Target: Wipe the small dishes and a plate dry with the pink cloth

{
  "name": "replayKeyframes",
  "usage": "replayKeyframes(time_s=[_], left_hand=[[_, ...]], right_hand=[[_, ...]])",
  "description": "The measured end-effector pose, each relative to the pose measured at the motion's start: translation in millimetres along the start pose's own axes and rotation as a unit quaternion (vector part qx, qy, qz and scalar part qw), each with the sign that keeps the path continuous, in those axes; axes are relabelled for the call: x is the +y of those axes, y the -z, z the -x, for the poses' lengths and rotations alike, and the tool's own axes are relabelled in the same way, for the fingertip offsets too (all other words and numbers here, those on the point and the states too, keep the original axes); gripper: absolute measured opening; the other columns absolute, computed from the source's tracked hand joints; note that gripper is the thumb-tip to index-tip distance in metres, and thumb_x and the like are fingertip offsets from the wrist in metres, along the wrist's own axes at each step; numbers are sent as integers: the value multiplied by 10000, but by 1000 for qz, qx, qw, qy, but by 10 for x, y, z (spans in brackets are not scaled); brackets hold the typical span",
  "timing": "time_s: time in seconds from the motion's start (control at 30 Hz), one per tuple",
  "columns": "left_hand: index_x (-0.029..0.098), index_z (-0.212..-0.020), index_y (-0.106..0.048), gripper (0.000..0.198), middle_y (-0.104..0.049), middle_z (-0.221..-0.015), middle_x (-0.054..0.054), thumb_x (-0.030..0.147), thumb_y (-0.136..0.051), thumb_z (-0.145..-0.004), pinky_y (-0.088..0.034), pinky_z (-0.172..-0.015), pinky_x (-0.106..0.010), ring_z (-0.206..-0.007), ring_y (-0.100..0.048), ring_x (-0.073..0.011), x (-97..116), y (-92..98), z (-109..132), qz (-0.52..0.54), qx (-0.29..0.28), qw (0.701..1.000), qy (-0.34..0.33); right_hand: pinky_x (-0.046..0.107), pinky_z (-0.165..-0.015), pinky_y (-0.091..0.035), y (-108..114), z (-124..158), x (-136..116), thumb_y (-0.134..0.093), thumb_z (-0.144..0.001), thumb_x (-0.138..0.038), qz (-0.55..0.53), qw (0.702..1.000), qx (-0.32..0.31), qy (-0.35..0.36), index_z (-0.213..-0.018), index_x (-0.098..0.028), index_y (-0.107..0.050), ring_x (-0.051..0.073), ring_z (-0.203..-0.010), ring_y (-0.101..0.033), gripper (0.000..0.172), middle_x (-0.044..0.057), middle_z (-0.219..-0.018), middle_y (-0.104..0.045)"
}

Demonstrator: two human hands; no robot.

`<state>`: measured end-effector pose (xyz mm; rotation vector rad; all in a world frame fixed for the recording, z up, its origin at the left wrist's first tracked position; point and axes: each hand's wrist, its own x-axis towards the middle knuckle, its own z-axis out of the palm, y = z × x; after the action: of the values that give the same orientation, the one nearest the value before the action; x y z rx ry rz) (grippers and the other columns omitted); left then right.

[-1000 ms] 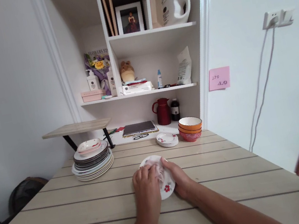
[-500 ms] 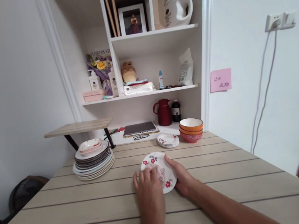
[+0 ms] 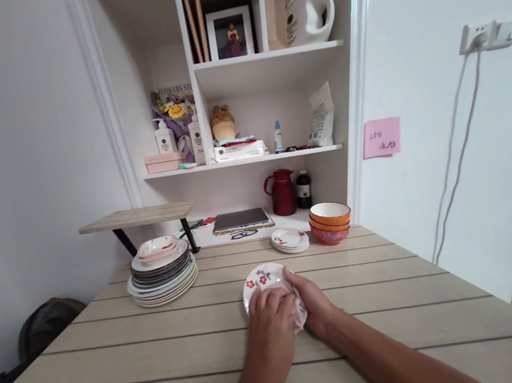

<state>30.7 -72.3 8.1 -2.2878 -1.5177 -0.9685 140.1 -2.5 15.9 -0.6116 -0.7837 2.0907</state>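
Note:
A small white plate (image 3: 252, 286) with red flowers is held tilted above the table by my right hand (image 3: 316, 303), thumb on its rim and fingers behind it. Against the plate's face, my left hand (image 3: 271, 321) presses a pale pink cloth (image 3: 299, 310), its fingers curled over the fabric. The cloth and hand cover the lower middle of the plate. Beyond them, a short stack of matching flowered plates (image 3: 290, 239) sits beside a stack of orange and red bowls (image 3: 330, 221).
At the left a tall pile of plates (image 3: 165, 280), topped by small dishes, stands by a raised wooden shelf (image 3: 139, 217). Along the back are a closed laptop (image 3: 242, 219), glasses (image 3: 244, 234), a red jug (image 3: 282, 193) and a dark bottle (image 3: 304, 189).
My left hand has slid the cloth rightward across the plate, towards the right rim. My right hand keeps its hold, and the view has shifted slightly.

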Motion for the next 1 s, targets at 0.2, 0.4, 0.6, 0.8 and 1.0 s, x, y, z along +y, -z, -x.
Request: replayKeyframes(time_s=[0.2, 0.4, 0.6, 0.8, 1.0], left_hand=[[278, -1084, -642, 285, -670, -1093, -3, 130, -583, -848, -388, -1053, -484, -1036, -579, -208, 34, 30, 5, -28, 21, 999, 30], [238, -1163, -627, 341, -660, -1137, -38, 102, -550, -860, -407, -1030, -497, -1065, -569, -239, -18, 59, 12, -101, 80, 985, 114], [249, -1154, -629, 354, -657, -1172, -16, 100, -584, -836, -381, -1087, -429, -1128, -544, -209, -70, 48, 8, -53, 53, 997, 17], [256, -1173, -614, 339, -665, -1158, -33, 137, -565, -860, -306, -1089, -567, -1077, -579, -235, -25, 109, -32, -108, 84, 986, 92], [205, -1168, -626, 329, -658, -1078, -53, 140, -564, -851, -404, -1009, -484, -1029, -570, -236, -11, 115, -3, -126, 77, 983, 105]], right_hand=[[372, -938, -497, 24, -12, -84, -444, -932, -510, -25, 999, 19, 17, -1120, -39, -632, 261, -954, -706, 541, 170, -988, -749], [394, -848, -534, -10, 24, -13, -538, -894, -493, 44, 998, 39, 32, -1076, -80, -656, 264, -833, -721, 467, 138, -916, -763], [321, -750, -529, 3, 33, 46, -665, -829, -430, 79, 994, -7, 69, -958, -97, -671, 231, -782, -713, 358, 120, -875, -761], [350, -758, -534, -20, 20, 38, -598, -861, -473, 57, 997, 18, 45, -1027, -87, -664, 250, -788, -717, 425, 135, -897, -760], [396, -848, -537, -23, 1, -26, -502, -908, -476, 6, 998, 52, 42, -1078, -92, -651, 264, -873, -720, 445, 146, -932, -761]])
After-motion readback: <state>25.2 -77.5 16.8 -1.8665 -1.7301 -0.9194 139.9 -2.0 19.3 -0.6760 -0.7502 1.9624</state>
